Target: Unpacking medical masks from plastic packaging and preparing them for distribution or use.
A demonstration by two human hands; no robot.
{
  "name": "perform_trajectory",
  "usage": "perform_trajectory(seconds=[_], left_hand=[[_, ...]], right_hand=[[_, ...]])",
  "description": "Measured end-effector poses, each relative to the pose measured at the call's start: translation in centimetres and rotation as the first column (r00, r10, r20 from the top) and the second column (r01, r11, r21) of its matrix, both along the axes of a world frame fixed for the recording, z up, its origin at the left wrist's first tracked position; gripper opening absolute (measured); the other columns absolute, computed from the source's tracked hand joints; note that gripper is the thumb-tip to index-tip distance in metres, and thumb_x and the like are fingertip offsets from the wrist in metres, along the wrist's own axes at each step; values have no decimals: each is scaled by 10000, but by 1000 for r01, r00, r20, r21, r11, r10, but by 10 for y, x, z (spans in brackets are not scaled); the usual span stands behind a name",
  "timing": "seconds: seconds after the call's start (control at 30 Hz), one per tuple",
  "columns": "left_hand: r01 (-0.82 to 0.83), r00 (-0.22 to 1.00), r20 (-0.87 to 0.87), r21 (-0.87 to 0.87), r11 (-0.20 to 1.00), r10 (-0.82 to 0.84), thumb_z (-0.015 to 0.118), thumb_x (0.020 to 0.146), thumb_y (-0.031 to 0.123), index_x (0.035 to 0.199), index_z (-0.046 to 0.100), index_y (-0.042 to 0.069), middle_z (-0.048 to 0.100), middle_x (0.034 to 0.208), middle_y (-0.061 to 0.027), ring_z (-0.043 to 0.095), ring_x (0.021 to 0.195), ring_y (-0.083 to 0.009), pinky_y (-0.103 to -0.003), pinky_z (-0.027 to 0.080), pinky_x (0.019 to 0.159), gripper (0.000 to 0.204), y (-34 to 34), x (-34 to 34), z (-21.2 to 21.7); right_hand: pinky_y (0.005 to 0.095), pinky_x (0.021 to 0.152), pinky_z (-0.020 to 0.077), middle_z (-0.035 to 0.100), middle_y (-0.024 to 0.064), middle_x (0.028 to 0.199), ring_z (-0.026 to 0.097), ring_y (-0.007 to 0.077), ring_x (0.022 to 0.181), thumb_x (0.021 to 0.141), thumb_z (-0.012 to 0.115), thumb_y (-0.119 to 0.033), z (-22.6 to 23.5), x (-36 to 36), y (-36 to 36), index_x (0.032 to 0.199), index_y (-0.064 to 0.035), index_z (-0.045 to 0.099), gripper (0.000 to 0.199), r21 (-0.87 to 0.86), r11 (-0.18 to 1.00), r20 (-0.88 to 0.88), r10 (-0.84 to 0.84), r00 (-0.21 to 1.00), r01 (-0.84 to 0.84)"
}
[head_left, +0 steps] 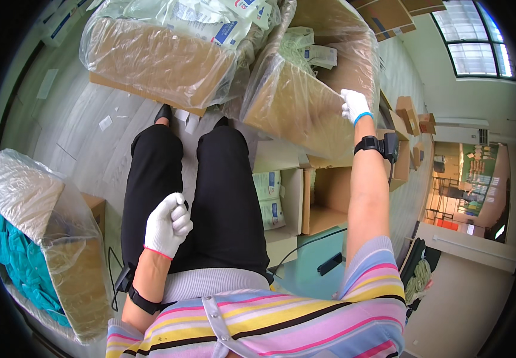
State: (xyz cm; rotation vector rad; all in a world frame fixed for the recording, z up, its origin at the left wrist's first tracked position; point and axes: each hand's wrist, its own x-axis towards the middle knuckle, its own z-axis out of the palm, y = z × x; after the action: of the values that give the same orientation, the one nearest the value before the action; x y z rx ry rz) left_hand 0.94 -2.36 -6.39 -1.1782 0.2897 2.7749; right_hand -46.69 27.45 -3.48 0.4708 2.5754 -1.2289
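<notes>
Holding your white-gloved right hand (pixel 355 107), fingers curled, at the rim of the clear-plastic-lined brown cardboard box (pixel 306 126) ahead-right, you're probably steadying its liner (pixel 275 89) (can't tell if clamped), with your white-gloved left hand (pixel 170 225) fisted above your black-trousered thigh (pixel 150 173).

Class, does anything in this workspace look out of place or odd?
Yes: white scraps lie loose on the grey floor, like litter. Gloves mismatch too: red edging on the left hand, blue on the right hand.
</notes>
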Motion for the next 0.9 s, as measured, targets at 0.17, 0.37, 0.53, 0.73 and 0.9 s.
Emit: perform_trajectory(seconds=[0.17, 0.37, 0.53, 0.73, 0.9], left_hand=[[-19, 1000, -15, 15, 1000, 20, 490, 954, 155, 828, 523, 106, 260, 585, 72, 234, 472, -62, -226, 202, 425, 140, -1, 2, 0], [-18, 999, -26, 4, 1000, 18, 484, 959, 158, 827, 524, 100, 268, 584, 68, 241, 472, -65, -227, 206, 432, 150, 0, 5, -3], [-2, 1000, -10, -19, 1000, 2, 483, 962, 161, 830, 523, 99, 278, 587, 66, 251, 475, -64, -224, 212, 430, 151, 2, 5, -3], [-33, 999, -20, -63, 997, 32, 482, 956, 131, 902, 537, 92, 371, 655, 36, 332, 522, -78, -215, 276, 462, 86, 8, 4, 9], [-47, 979, -201, -122, 991, 22, 536, 880, 205, 908, 548, 79, 505, 816, -40, 439, 661, -138, -256, 355, 571, 129, 7, 8, -12]], right_hand=[[300, 417, 399, 602, 71, 765, 492, 153, 495, 994, 466, -350, -4, 26, 31, 1150, -59, 555, 342, -619, 786, 40, 15, 999, 14], [338, 429, 433, 598, 77, 655, 535, 178, 479, 968, 495, -432, -14, 48, 31, 1331, -73, 426, 515, -585, 790, 142, -122, 982, 183], [364, 481, 475, 615, 95, 665, 582, 198, 521, 878, 646, -373, 4, 72, 9, 1531, -91, 162, 860, 145, 965, 3, 220, 976, -218], [420, 720, 520, 686, 164, 747, 665, 304, 730, 850, 701, -352, -3, 144, -15, 1273, -18, 566, 556, 489, 861, -525, 420, 740, -142], [348, 877, 491, 695, 118, 862, 664, 198, 873, 983, 536, -176, -38, 282, -80, 1112, 38, 646, 274, -552, 736, -358, 214, 909, -391]])
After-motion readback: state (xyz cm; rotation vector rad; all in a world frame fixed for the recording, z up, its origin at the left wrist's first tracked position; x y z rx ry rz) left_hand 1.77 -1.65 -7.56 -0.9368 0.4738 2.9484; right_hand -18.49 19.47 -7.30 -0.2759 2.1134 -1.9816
